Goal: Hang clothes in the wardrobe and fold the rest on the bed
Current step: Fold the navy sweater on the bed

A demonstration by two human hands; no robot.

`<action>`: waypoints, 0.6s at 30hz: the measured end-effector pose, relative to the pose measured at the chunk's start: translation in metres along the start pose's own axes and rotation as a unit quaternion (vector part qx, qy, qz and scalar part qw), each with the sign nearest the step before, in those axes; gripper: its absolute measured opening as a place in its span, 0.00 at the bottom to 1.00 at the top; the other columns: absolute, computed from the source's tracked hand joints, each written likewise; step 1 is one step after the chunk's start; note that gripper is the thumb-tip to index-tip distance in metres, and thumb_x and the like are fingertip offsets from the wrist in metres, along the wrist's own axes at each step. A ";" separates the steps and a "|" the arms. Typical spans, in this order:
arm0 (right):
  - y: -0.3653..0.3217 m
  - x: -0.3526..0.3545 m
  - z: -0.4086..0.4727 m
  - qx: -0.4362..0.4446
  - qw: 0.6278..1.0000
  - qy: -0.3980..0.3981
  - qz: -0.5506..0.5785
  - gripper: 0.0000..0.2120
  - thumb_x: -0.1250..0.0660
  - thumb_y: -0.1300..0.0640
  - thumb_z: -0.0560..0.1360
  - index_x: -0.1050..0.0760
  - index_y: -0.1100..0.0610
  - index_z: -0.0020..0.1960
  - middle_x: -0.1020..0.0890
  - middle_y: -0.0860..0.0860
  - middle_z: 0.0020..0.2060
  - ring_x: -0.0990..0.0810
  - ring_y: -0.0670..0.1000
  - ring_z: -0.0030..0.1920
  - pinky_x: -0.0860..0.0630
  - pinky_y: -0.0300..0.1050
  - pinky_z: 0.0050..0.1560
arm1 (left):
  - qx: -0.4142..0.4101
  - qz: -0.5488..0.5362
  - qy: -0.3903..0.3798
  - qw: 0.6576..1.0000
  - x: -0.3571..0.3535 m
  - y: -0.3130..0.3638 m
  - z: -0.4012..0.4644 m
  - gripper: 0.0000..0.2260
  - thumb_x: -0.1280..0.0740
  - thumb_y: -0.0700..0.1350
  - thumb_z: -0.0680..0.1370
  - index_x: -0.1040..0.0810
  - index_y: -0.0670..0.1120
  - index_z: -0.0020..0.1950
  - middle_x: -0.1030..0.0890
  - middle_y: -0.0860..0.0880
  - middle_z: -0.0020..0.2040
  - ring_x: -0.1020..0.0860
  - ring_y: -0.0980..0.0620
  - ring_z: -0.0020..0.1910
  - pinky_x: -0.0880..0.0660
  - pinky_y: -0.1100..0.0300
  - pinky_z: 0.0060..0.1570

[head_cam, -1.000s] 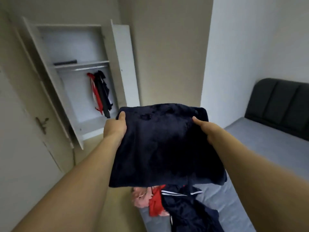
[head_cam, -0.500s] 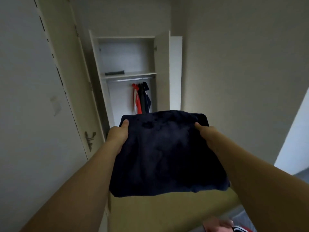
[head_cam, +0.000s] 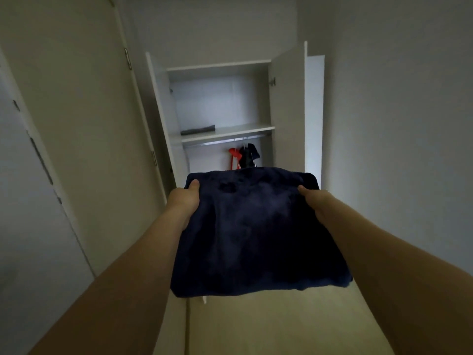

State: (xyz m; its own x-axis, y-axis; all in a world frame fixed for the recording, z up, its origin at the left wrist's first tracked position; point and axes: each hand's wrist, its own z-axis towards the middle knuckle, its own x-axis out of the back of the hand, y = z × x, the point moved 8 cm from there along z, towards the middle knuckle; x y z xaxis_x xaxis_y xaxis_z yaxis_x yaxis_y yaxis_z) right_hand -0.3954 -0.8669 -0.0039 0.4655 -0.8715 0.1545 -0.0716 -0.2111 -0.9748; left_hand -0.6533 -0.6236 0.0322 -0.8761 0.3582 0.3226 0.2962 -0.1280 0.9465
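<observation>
Navy folded garment lay flat between our hands, left hand and right hand each gripping a far corner. Open wardrobe stood straight ahead beyond it; we judged both hands about equally near its shelf.

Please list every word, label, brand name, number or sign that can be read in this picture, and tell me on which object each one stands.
There is no readable text in this view.
Folded navy garment, held by the left hand and right hand: no label or print shows.
Open wardrobe, its shelf and the hanging red and dark clothes: no writing shows.
</observation>
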 end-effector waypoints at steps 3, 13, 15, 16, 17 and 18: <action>-0.035 -0.046 0.071 0.002 1.000 -0.007 -0.003 0.31 0.35 0.46 0.77 0.36 0.66 0.71 0.28 0.63 0.66 0.28 0.64 0.64 0.31 0.55 0.65 | 0.000 0.001 0.011 1.000 -0.005 0.017 0.085 0.32 0.40 0.63 0.77 0.30 0.39 0.70 0.22 0.41 0.60 0.22 0.42 0.51 0.23 0.49 0.56; -0.099 -0.206 0.332 0.026 0.998 -0.015 0.046 0.25 0.43 0.54 0.82 0.39 0.70 0.72 0.34 0.65 0.71 0.34 0.65 0.69 0.37 0.59 0.69 | -0.022 0.016 0.020 0.999 -0.058 0.034 0.378 0.29 0.42 0.61 0.79 0.29 0.37 0.66 0.22 0.42 0.53 0.23 0.43 0.47 0.23 0.52 0.51; -0.124 -0.235 0.384 0.030 0.998 -0.010 0.057 0.24 0.43 0.54 0.82 0.39 0.70 0.72 0.33 0.65 0.70 0.33 0.65 0.68 0.36 0.60 0.68 | -0.015 0.005 0.017 1.000 -0.068 0.046 0.438 0.24 0.43 0.57 0.80 0.27 0.37 0.62 0.21 0.41 0.51 0.22 0.42 0.47 0.23 0.50 0.52; -0.139 -0.248 0.409 0.037 0.998 -0.012 0.058 0.24 0.43 0.54 0.82 0.38 0.70 0.71 0.32 0.65 0.69 0.32 0.65 0.67 0.35 0.60 0.68 | -0.009 0.001 0.020 1.000 -0.073 0.053 0.466 0.22 0.44 0.55 0.80 0.26 0.37 0.59 0.21 0.41 0.50 0.22 0.41 0.48 0.23 0.49 0.53; -0.155 -0.258 0.433 0.044 0.997 -0.011 0.061 0.24 0.42 0.54 0.82 0.37 0.69 0.71 0.31 0.65 0.69 0.31 0.65 0.67 0.34 0.60 0.68 | -0.008 -0.001 0.027 1.000 -0.077 0.063 0.492 0.20 0.45 0.53 0.80 0.26 0.38 0.55 0.21 0.41 0.49 0.22 0.41 0.48 0.23 0.49 0.55; -0.171 -0.265 0.458 0.050 0.997 -0.007 0.065 0.24 0.41 0.53 0.81 0.36 0.69 0.71 0.31 0.64 0.68 0.30 0.64 0.66 0.33 0.59 0.67 | -0.005 -0.004 0.030 1.000 -0.083 0.075 0.517 0.18 0.46 0.53 0.80 0.27 0.39 0.53 0.22 0.41 0.48 0.23 0.41 0.48 0.24 0.48 0.56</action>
State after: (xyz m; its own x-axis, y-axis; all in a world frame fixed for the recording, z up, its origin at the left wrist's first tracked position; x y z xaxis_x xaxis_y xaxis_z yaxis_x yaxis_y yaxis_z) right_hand -0.1025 -0.3969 0.0485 0.4707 -0.8820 0.0236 -0.0449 -0.0507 -0.9977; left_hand -0.3613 -0.1847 0.0794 -0.8997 0.3034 0.3139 0.2853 -0.1354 0.9488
